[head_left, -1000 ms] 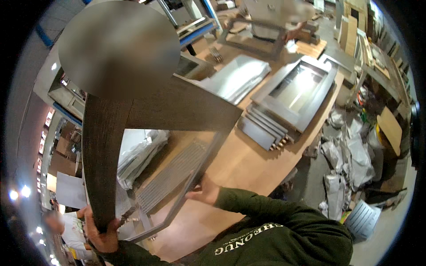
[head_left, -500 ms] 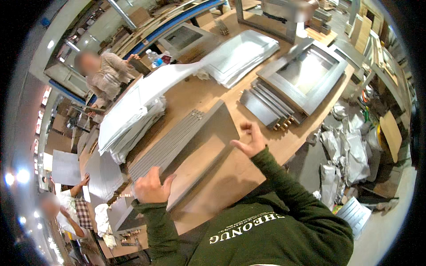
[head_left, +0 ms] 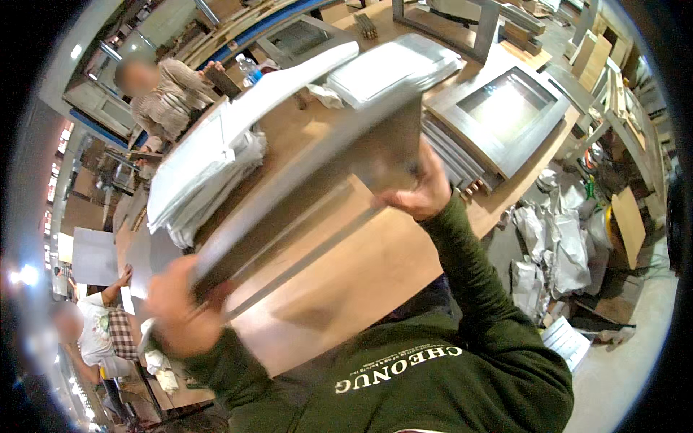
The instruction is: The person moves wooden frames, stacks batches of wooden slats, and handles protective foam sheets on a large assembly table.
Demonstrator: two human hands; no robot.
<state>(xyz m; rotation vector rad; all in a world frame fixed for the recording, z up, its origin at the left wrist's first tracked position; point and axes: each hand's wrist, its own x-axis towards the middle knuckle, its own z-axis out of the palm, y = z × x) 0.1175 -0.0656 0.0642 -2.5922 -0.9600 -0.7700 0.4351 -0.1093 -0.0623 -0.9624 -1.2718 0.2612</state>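
A long, grey, box-like open frame (head_left: pixel 310 166) is tilted up in front of me, blurred by motion, with its near rail towards me and the table showing through its opening. My left hand (head_left: pixel 184 303) is closed around its left end, smeared by movement. My right hand (head_left: pixel 422 187) grips the right end, thumb on the near rail and fingers partly hidden behind the end piece. Beneath lies the tan tabletop (head_left: pixel 361 267). White-wrapped flat panels (head_left: pixel 195 173) are stacked beyond the frame on the left.
A grey framed panel (head_left: pixel 498 130) lies on a stack of grey pieces at the right. More white-wrapped panels (head_left: pixel 393 68) sit at the back. Crumpled wrapping (head_left: pixel 556 252) covers the floor at right. Two people (head_left: pixel 170 101) stand to the left, one near, one farther back.
Both my hands have closed on the grey frame, and it has risen off the table towards me. It now covers the grey slats that lay behind it.
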